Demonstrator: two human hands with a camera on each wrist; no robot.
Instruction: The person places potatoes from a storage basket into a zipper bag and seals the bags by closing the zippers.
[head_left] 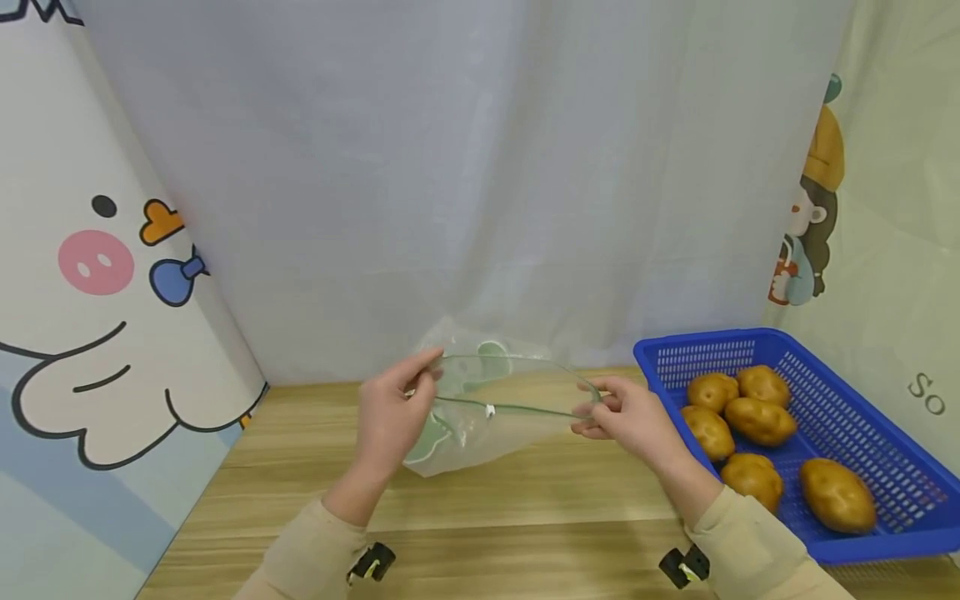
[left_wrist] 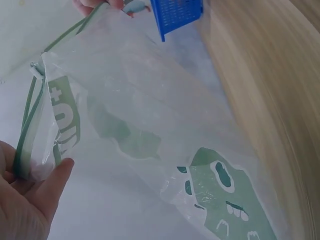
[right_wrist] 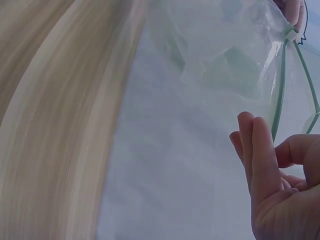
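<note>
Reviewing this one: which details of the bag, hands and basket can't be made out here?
- Lettering on the bag: left wrist view, broken up by folds, not fully readable.
- Creature print: left wrist view, cut off by the bottom edge.
- Right hand: left wrist view, mostly cut off by the top edge.
- Left hand: right wrist view, likewise.
- Basket: head view, near left corner hidden by the right sleeve.

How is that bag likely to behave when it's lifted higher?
The bag will probably flop, since it looks thin and creased. Being see-through, it's likely light for its size. Its glossy highlights suggest it may be slippery.
</note>
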